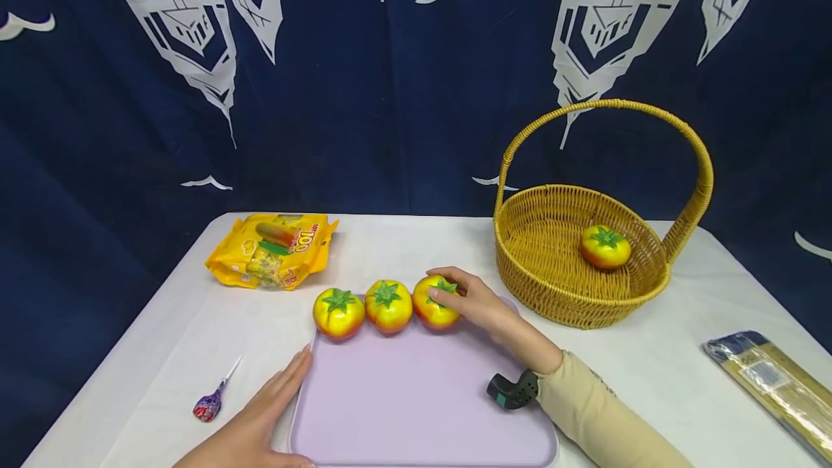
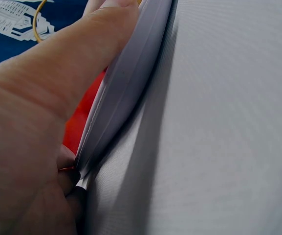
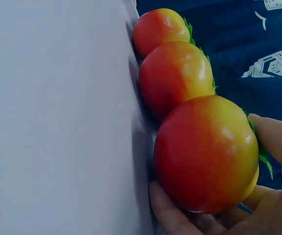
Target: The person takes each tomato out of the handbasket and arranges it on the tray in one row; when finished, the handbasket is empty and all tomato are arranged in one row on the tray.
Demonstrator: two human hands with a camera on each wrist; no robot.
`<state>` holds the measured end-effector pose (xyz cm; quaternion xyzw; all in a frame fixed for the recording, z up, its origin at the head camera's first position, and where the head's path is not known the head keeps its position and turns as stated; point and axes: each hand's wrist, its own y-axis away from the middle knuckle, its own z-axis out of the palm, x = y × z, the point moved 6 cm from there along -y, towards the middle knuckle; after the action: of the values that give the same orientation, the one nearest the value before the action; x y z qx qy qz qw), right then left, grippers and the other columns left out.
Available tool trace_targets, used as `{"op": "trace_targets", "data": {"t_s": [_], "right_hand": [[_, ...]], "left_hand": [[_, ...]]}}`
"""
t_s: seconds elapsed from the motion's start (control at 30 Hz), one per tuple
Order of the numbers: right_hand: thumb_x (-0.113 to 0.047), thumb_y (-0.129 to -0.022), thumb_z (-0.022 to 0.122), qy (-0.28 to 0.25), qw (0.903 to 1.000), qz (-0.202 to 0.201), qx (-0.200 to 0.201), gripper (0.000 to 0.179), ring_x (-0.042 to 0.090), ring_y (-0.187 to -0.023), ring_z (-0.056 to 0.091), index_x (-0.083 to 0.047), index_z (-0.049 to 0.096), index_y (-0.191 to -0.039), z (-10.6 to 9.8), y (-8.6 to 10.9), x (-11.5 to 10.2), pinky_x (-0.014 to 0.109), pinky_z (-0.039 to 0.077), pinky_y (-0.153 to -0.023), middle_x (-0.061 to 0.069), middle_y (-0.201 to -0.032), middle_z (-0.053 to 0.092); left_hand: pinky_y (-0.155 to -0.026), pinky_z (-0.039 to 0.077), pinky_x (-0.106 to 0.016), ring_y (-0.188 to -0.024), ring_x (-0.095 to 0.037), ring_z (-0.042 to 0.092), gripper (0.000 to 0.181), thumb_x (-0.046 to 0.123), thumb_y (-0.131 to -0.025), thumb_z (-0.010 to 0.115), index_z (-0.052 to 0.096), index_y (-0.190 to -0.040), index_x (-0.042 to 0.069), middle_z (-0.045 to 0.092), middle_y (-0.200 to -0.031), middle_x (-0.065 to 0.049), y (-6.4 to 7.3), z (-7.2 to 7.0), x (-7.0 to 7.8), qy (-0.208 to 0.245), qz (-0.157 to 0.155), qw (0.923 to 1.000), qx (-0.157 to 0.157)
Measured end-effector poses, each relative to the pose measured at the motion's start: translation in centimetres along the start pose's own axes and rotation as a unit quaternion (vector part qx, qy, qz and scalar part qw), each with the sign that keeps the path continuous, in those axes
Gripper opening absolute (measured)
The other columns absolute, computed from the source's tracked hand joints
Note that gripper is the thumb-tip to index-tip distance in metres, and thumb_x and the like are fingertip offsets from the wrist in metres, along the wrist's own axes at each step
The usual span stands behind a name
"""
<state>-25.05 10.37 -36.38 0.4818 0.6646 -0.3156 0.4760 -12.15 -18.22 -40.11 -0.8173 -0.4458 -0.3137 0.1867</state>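
Three yellow-red tomatoes with green leafy tops stand in a row along the far edge of a pale purple tray (image 1: 422, 396). My right hand (image 1: 477, 302) grips the rightmost tomato (image 3: 206, 154), thumb by its leafy top and fingers curled round its far side. Left of it are the middle tomato (image 1: 388, 307) and the leftmost tomato (image 1: 339, 314), close together. My left hand (image 1: 266, 410) rests at the tray's left edge, its fingers fairly straight along the rim. In the left wrist view its thumb (image 2: 82, 54) lies against the tray's side.
A wicker basket (image 1: 546, 295) with a tall handle stands at the back right, holding another tomato (image 1: 605, 247). A yellow snack bag (image 1: 273, 250) lies back left, a wrapped lollipop (image 1: 211, 403) near my left hand, and a flat clear-wrapped packet (image 1: 773, 388) at the right.
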Motion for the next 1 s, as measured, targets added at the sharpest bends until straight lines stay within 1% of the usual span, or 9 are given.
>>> {"op": "trace_targets", "data": {"t_s": [0.17, 0.27, 0.33, 0.43, 0.5, 0.57, 0.67, 0.73, 1.0], "right_hand": [[-0.028, -0.092, 0.060, 0.019, 0.9998, -0.002, -0.006, 0.046, 0.031, -0.129, 0.034, -0.005, 0.053, -0.131, 0.31, 0.18, -0.07, 0.049, 0.022, -0.106, 0.012, -0.133, 0.049], [-0.030, -0.092, 0.060, 0.027, 0.9996, -0.004, -0.004, 0.046, 0.031, -0.129, 0.034, -0.006, 0.054, -0.131, 0.38, 0.13, -0.07, 0.049, 0.022, -0.106, 0.011, -0.133, 0.049], [-0.031, -0.092, 0.060, 0.034, 0.9994, -0.005, -0.002, 0.046, 0.030, -0.129, 0.034, -0.007, 0.054, -0.130, 0.33, 0.05, -0.09, 0.049, 0.022, -0.106, 0.011, -0.133, 0.049], [-0.033, -0.091, 0.060, 0.052, 0.9986, -0.003, 0.004, 0.046, 0.030, -0.126, 0.037, -0.008, 0.055, -0.130, 0.17, -0.06, -0.16, 0.050, 0.024, -0.105, 0.011, -0.132, 0.050], [-0.034, -0.091, 0.060, 0.068, 0.9976, -0.003, 0.008, 0.047, 0.030, -0.124, 0.039, -0.009, 0.055, -0.130, 0.08, -0.10, -0.22, 0.050, 0.026, -0.104, 0.011, -0.132, 0.050], [-0.034, -0.091, 0.060, 0.081, 0.9966, -0.003, 0.012, 0.047, 0.030, -0.122, 0.041, -0.009, 0.055, -0.130, 0.06, -0.11, -0.24, 0.050, 0.028, -0.103, 0.010, -0.131, 0.051], [-0.034, -0.090, 0.061, 0.090, 0.9957, -0.006, 0.017, 0.048, 0.029, -0.121, 0.043, -0.009, 0.055, -0.130, 0.13, -0.11, -0.25, 0.049, 0.030, -0.102, 0.010, -0.130, 0.052], [-0.034, -0.090, 0.061, 0.091, 0.9955, -0.009, 0.022, 0.048, 0.029, -0.120, 0.043, -0.008, 0.055, -0.129, 0.16, -0.09, -0.24, 0.048, 0.030, -0.102, 0.010, -0.129, 0.053], [-0.032, -0.091, 0.061, 0.089, 0.9955, -0.010, 0.028, 0.047, 0.029, -0.123, 0.042, -0.007, 0.054, -0.130, 0.08, -0.08, -0.10, 0.048, 0.029, -0.103, 0.010, -0.130, 0.052]], "left_hand": [[-0.097, 0.015, -0.064, -0.132, -0.048, 0.015, 0.117, 0.048, -0.066, 0.081, 0.013, -0.150, 0.004, 0.009, -0.151, -0.024, 0.05, -0.03, -0.23, 0.006, -0.023, 0.9997, -0.009], [-0.097, 0.016, -0.062, -0.132, -0.046, 0.016, 0.116, 0.048, -0.065, 0.081, 0.014, -0.149, 0.004, 0.011, -0.151, -0.024, 0.07, -0.15, -0.18, -0.005, -0.015, 0.9999, 0.000], [-0.099, 0.016, -0.056, -0.132, -0.045, 0.018, 0.116, 0.050, -0.065, 0.080, 0.014, -0.150, 0.006, 0.013, -0.151, -0.022, 0.10, -0.25, -0.08, -0.018, -0.005, 0.9998, 0.009], [-0.105, 0.012, -0.034, -0.131, -0.045, 0.020, 0.116, 0.052, -0.065, 0.079, 0.014, -0.150, 0.008, 0.014, -0.151, -0.022, 0.12, -0.38, 0.11, -0.031, 0.015, 0.9991, 0.025], [-0.106, 0.013, -0.036, -0.130, -0.046, 0.020, 0.116, 0.052, -0.065, 0.079, 0.013, -0.151, 0.009, 0.014, -0.151, -0.023, 0.04, -0.42, 0.20, -0.029, 0.020, 0.9990, 0.026], [-0.107, 0.016, -0.044, -0.130, -0.048, 0.019, 0.117, 0.050, -0.065, 0.080, 0.013, -0.150, 0.007, 0.013, -0.150, -0.025, -0.06, -0.37, 0.20, -0.017, 0.018, 0.9995, 0.021], [-0.096, 0.018, -0.066, -0.130, -0.050, 0.017, 0.117, 0.047, -0.065, 0.081, 0.013, -0.149, 0.003, 0.011, -0.150, -0.027, -0.15, -0.28, 0.05, -0.003, 0.001, 1.0000, 0.007], [-0.096, 0.017, -0.066, -0.131, -0.049, 0.016, 0.117, 0.046, -0.065, 0.082, 0.013, -0.149, 0.001, 0.011, -0.150, -0.027, -0.16, -0.22, -0.03, 0.000, -0.006, 1.0000, 0.002], [-0.100, 0.013, -0.056, -0.134, -0.043, 0.015, 0.116, 0.047, -0.066, 0.081, 0.012, -0.150, 0.008, 0.010, -0.152, -0.021, -0.16, -0.01, -0.21, 0.007, -0.026, 0.9996, -0.005]]}}
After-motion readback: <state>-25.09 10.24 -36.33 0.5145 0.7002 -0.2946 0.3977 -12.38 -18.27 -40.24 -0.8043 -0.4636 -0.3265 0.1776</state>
